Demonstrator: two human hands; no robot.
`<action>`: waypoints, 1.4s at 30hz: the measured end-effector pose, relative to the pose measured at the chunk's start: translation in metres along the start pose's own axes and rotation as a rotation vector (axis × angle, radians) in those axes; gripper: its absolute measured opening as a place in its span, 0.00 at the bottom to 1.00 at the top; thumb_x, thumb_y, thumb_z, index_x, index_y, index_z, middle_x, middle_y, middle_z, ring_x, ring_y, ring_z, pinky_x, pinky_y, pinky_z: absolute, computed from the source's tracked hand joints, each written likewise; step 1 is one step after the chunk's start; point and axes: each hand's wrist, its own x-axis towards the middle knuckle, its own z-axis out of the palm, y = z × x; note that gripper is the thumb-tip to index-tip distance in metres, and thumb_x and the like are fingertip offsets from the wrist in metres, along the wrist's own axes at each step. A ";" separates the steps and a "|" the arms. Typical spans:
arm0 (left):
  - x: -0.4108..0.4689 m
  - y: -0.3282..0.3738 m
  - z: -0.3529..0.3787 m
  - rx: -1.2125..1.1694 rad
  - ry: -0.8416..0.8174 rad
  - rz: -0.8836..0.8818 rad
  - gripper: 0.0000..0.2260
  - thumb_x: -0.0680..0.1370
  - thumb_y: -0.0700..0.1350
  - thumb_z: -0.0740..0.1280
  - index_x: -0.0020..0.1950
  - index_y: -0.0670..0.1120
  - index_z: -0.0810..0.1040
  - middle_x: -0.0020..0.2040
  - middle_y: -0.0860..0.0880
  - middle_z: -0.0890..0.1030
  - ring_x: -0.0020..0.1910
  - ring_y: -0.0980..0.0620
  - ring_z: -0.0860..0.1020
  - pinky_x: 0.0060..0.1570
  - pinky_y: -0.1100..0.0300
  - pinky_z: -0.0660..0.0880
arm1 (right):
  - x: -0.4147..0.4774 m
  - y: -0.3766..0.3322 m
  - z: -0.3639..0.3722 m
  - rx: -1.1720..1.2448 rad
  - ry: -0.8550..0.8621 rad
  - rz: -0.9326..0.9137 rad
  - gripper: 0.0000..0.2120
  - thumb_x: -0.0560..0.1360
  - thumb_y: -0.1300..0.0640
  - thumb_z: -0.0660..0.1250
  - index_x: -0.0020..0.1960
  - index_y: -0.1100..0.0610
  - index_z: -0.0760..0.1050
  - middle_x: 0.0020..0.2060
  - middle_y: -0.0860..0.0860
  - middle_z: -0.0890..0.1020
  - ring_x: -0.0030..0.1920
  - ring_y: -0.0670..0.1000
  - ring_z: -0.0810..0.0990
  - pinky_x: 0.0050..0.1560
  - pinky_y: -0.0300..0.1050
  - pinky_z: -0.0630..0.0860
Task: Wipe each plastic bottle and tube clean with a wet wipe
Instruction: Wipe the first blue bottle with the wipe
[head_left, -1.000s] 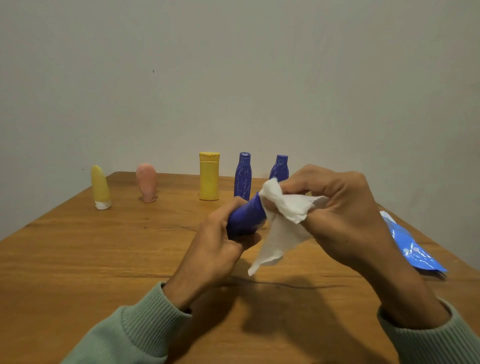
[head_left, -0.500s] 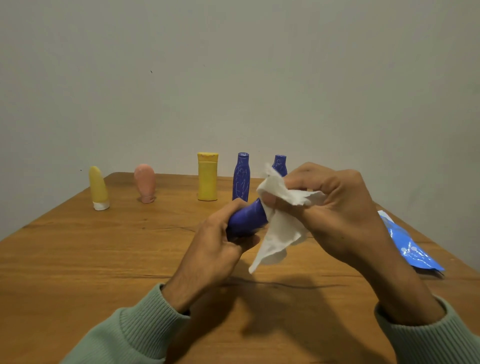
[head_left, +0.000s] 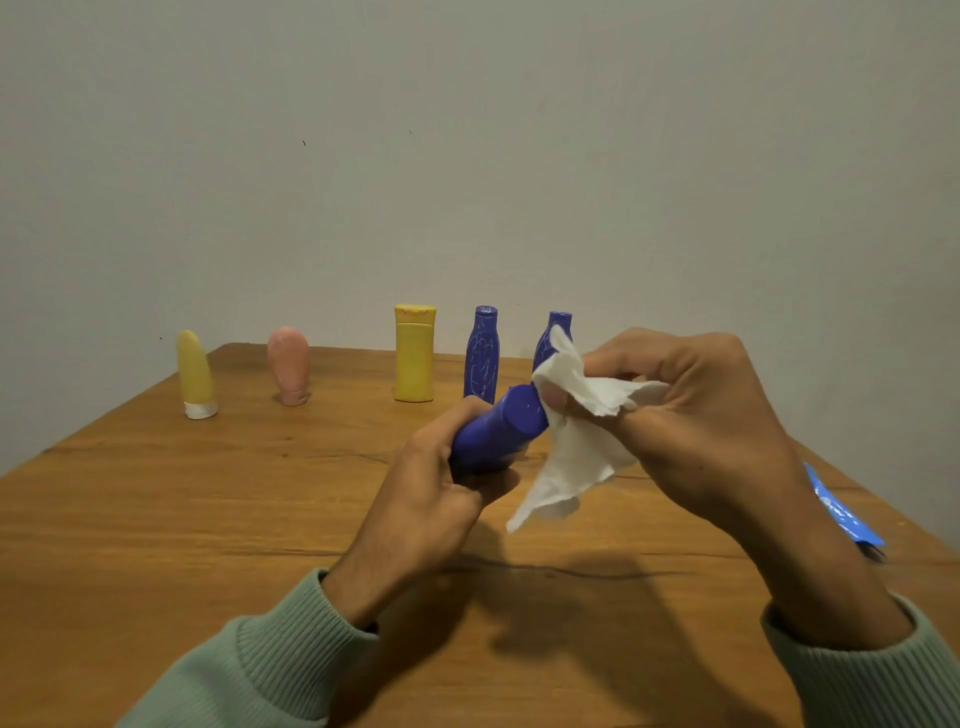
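Surface: wooden table (head_left: 156, 519), cracked grain beneath both hands; plain grey wall (head_left: 467, 156) beyond.
Bottle: glossy blue bottle (head_left: 498, 431), tilted, held above the table.
Left hand (head_left: 431, 499): grips its near end.
Right hand (head_left: 691, 410): pinches a crumpled white wet wipe (head_left: 576, 452) against its far end.

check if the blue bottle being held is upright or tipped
Tipped: the held blue bottle slants in the left hand, far end raised toward the wet wipe.

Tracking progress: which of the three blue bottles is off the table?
The blue plastic bottle gripped by the left hand; the other two stand upright behind.
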 end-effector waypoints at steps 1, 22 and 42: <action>0.000 0.000 0.000 0.014 0.008 -0.001 0.21 0.71 0.32 0.72 0.56 0.54 0.75 0.53 0.52 0.79 0.53 0.55 0.79 0.57 0.51 0.77 | 0.000 0.001 -0.001 -0.006 0.020 0.011 0.11 0.68 0.61 0.75 0.47 0.48 0.82 0.42 0.41 0.81 0.44 0.41 0.79 0.40 0.34 0.77; -0.001 -0.002 0.000 0.057 0.025 0.028 0.20 0.71 0.36 0.74 0.56 0.55 0.75 0.51 0.54 0.79 0.50 0.57 0.79 0.54 0.55 0.77 | -0.004 -0.013 -0.007 0.301 -0.025 -0.041 0.08 0.66 0.56 0.73 0.45 0.54 0.83 0.37 0.47 0.84 0.40 0.46 0.82 0.36 0.35 0.76; -0.003 0.001 0.002 0.009 -0.004 0.000 0.25 0.72 0.31 0.70 0.55 0.60 0.73 0.55 0.54 0.78 0.53 0.59 0.78 0.54 0.61 0.77 | -0.004 -0.003 0.008 0.051 -0.049 -0.061 0.26 0.65 0.71 0.73 0.42 0.39 0.74 0.40 0.37 0.78 0.45 0.37 0.77 0.42 0.26 0.74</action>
